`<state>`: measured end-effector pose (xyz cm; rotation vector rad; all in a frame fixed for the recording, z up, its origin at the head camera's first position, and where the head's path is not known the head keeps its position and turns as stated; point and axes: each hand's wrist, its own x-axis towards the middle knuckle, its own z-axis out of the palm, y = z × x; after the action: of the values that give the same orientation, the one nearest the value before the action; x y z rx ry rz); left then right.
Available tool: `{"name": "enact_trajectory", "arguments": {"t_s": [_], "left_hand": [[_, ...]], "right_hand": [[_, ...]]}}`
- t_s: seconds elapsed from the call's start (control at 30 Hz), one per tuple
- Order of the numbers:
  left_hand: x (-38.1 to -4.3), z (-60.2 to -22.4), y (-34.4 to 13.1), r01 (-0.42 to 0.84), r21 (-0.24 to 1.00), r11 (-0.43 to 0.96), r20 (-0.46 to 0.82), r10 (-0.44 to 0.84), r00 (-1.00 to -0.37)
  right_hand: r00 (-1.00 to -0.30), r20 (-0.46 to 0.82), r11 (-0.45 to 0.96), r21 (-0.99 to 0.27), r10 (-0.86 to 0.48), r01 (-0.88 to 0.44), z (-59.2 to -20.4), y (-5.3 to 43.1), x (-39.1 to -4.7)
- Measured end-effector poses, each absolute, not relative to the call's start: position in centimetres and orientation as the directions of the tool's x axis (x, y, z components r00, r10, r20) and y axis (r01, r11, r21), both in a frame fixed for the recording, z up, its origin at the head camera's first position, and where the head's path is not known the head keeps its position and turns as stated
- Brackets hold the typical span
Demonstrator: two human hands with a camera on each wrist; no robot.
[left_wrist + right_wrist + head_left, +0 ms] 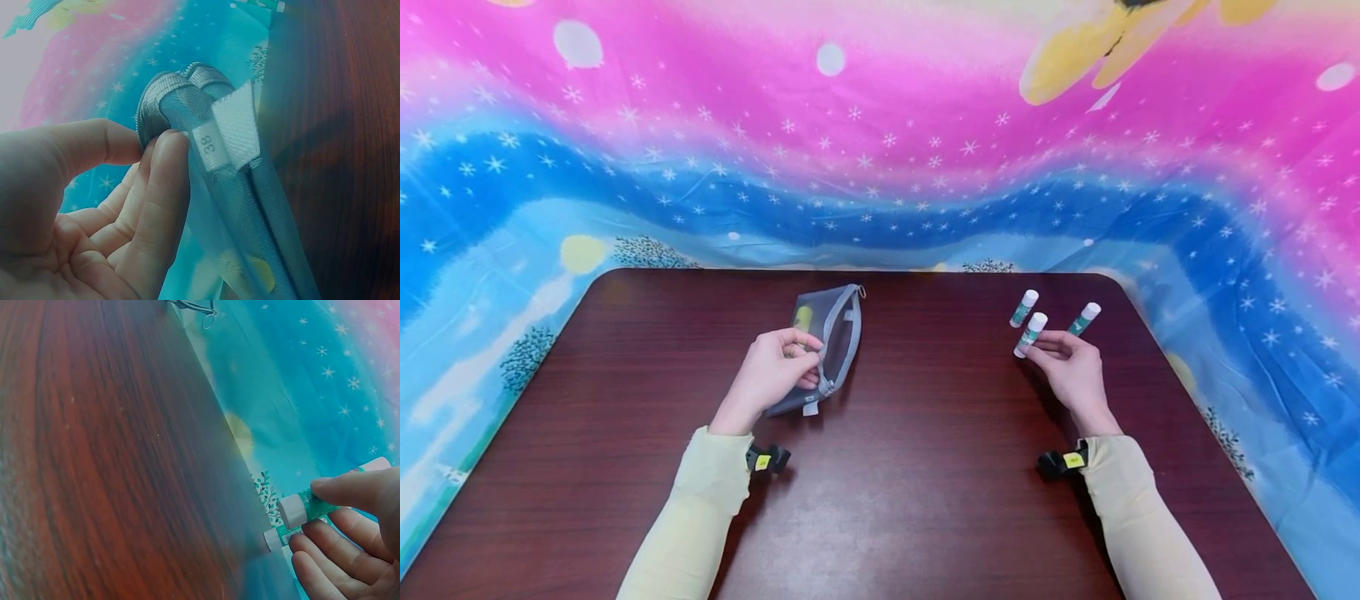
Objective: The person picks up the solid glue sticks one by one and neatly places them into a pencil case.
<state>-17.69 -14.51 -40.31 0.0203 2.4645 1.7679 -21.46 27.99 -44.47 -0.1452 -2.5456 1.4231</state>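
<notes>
My left hand [772,371] pinches the zipped rim of a grey mesh zipper pouch [842,358] between thumb and fingers. The pouch's mouth gapes toward the right, and a yellow-green item [803,318] shows through its mesh. In the left wrist view, a small white tag [209,147] marked 38 hangs by the zipper end. Over on the right, my right hand [1072,371] grips a glue stick [1032,332] with a white cap and green label. Two similar glue sticks stand just beyond: one at the back left [1023,309], the other behind the fingers [1084,319].
Everything is on a dark red-brown wooden table [917,467] with rounded far corners. A pink and blue patterned cloth [910,192] hangs behind it and along both sides. Each wrist wears a black camera mount, on the left [769,459] and on the right [1060,463].
</notes>
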Motion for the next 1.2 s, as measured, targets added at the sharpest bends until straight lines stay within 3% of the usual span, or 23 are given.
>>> {"name": "enact_trajectory", "arguments": {"t_s": [0.37,1.2], "left_hand": [[-17.7,-40.6,-14.5,-0.065,0.943,0.327,-0.092,0.068,-0.993],[-17.7,-40.3,-14.4,-0.068,0.943,0.325,-0.097,0.073,-0.993]], "right_hand": [[-0.984,0.06,0.426,-0.904,0.166,0.017,-44.1,27.7,-21.3],[-0.99,0.056,0.339,-0.941,0.131,-0.009,-44.1,26.8,-21.6]]}}
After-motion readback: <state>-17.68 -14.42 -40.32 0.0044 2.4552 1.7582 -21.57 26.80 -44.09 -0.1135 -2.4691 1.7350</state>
